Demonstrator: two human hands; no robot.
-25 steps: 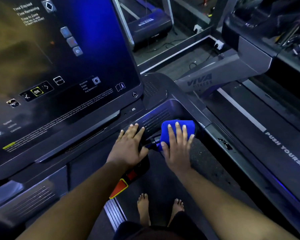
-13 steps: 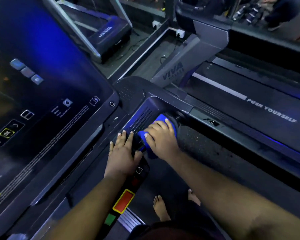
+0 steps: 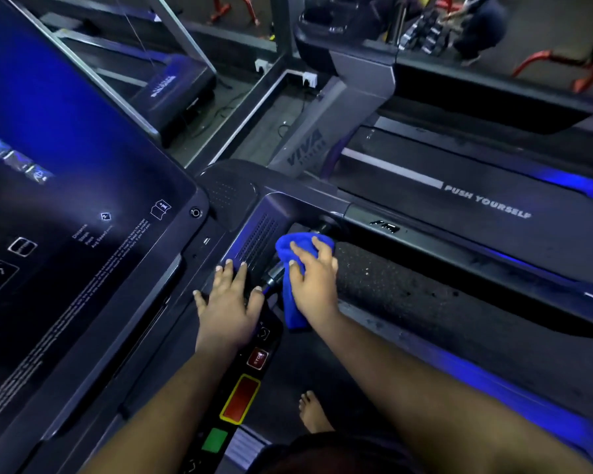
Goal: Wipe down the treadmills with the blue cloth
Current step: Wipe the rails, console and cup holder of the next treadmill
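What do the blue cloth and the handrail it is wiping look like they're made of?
The blue cloth looks like soft microfibre: matte, fuzzy, bunching in folds under the right hand. The handrail seems to be black foam grip, dull and pebbled with pale specks. A shiny, probably metal, collar shows at its end.

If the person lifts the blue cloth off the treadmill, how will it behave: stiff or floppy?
Probably floppy: the blue fabric cloth bunches under the right hand and hangs down below it. Likely light too, since one hand moves it. It looks soft, so hardly slippery.
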